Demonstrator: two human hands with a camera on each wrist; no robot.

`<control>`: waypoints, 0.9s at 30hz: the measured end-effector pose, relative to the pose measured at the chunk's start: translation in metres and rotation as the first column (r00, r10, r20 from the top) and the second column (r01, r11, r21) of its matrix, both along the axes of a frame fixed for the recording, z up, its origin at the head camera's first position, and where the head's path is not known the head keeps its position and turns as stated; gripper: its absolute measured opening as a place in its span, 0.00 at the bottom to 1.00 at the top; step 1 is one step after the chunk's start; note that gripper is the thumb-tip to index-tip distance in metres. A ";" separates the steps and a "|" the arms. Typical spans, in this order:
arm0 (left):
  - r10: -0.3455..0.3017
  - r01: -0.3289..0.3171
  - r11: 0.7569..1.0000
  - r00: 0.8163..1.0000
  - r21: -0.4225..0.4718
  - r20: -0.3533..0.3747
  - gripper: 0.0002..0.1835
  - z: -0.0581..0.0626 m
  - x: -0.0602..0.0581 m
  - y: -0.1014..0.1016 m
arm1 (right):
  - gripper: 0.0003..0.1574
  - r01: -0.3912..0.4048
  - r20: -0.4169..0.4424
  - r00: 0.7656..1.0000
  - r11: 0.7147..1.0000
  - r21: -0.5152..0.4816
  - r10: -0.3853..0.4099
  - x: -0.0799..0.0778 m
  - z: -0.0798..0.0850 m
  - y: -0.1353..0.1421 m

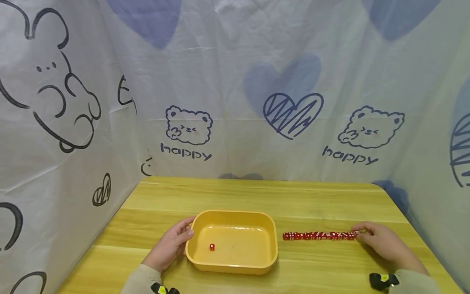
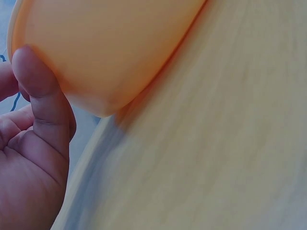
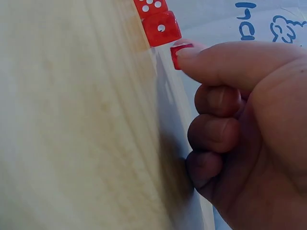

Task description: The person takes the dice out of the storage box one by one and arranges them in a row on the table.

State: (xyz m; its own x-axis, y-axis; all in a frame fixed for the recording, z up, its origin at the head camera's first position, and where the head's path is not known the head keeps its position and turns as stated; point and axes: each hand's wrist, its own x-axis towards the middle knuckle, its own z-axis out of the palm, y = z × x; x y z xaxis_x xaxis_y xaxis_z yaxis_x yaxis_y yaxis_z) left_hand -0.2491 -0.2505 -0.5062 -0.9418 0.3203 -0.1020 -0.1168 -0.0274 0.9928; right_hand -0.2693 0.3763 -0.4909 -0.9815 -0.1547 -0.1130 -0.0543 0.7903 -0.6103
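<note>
My left hand (image 1: 171,246) holds the left side of a yellow plastic tub (image 1: 231,269), thumb and fingers at its rim. The left wrist view shows the thumb (image 2: 36,72) against the tub's wall (image 2: 110,52). Inside the tub lies a single red die (image 1: 211,247) with white pips. To the right of the tub, several red dice (image 1: 319,236) form a straight row on the table. At the row's right end, my right hand (image 1: 383,244) pinches a red die (image 3: 175,57) between thumb and forefinger, its other fingers curled in.
The wood-grain table (image 1: 257,196) carries the tub and the row of dice. White cloth (image 1: 235,73) printed with hearts and bears hangs behind it and along both sides. Each wrist wears a black strap, one of them the right wrist strap (image 1: 383,281).
</note>
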 end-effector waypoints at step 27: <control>0.000 0.000 1.000 1.000 0.003 0.007 0.31 -0.003 -0.002 -0.002 | 0.25 -0.012 0.034 0.999 0.999 0.035 0.011 -0.002 -0.005 -0.006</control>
